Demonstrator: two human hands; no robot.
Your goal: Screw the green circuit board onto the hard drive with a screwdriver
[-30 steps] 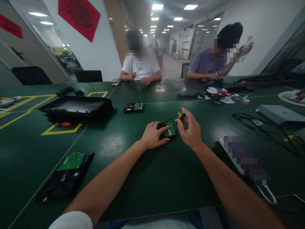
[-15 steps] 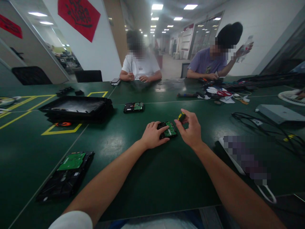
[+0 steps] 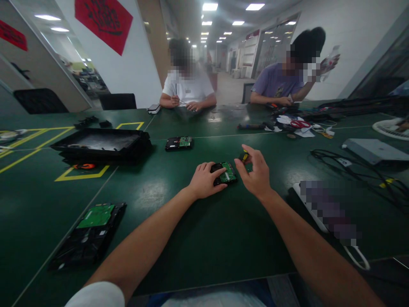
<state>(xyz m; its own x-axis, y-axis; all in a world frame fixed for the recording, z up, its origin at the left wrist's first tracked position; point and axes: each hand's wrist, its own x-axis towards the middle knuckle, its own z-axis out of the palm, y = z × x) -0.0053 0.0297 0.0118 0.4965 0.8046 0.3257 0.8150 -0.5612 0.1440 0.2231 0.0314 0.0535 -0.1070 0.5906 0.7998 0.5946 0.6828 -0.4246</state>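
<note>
A hard drive point(image 3: 228, 174) lies on the green table with its green circuit board facing up. My left hand point(image 3: 206, 181) grips its left side, thumb along the near edge and fingers over the top. Just right of the drive, my right hand point(image 3: 255, 172) pinches the dark green and yellow handle of a screwdriver point(image 3: 244, 156) between thumb and fingers. The screwdriver's shaft and tip are too small to make out. Farther back sits another hard drive point(image 3: 179, 143), and a larger-looking one point(image 3: 87, 234) is at the near left.
Black trays point(image 3: 102, 143) are stacked at the left, an orange-handled tool point(image 3: 84, 166) beside them. On the right are a phone-like item point(image 3: 329, 211), black cables point(image 3: 345, 164) and a grey box point(image 3: 377, 151). Two people point(image 3: 188, 91) sit across the table, one raising a bottle point(image 3: 330, 62).
The screwdriver handle has turned slightly in my right fingers, its yellow part showing differently. My left hand and the drive stay in place.
</note>
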